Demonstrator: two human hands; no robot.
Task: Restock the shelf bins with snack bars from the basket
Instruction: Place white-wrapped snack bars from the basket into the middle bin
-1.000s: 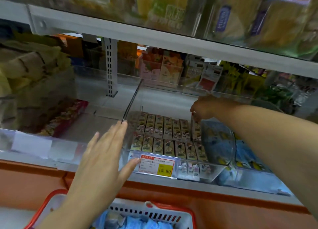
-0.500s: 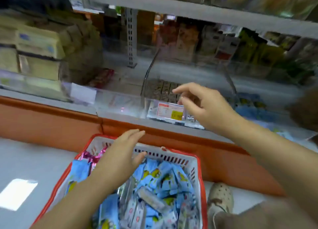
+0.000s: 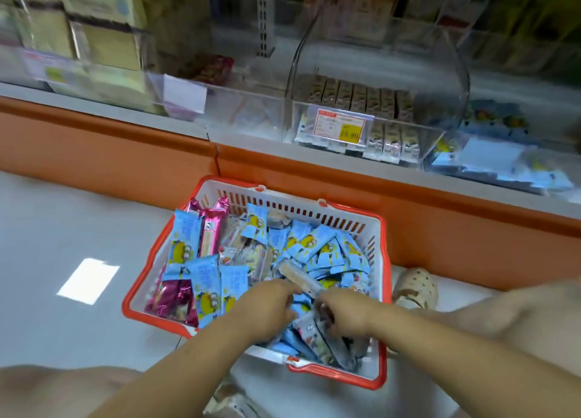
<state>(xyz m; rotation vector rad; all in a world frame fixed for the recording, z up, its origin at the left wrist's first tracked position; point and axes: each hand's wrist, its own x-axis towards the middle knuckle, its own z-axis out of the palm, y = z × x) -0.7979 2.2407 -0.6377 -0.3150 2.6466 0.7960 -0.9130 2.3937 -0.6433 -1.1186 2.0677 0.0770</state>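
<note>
Hands in the basket, much restocking left.
The basket [image 3: 375, 226] on the floor is heaped with snack bars [image 3: 317, 248]; the middle bin [image 3: 427, 136] is part-filled. The right hand [image 3: 344, 314] curls round a pale bar [image 3: 314, 334]; the left hand [image 3: 268, 310] is too blurred to tell.

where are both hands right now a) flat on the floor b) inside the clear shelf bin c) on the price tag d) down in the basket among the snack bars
d: the left hand and right hand are both down in the red-rimmed basket, on the snack bars.
</note>
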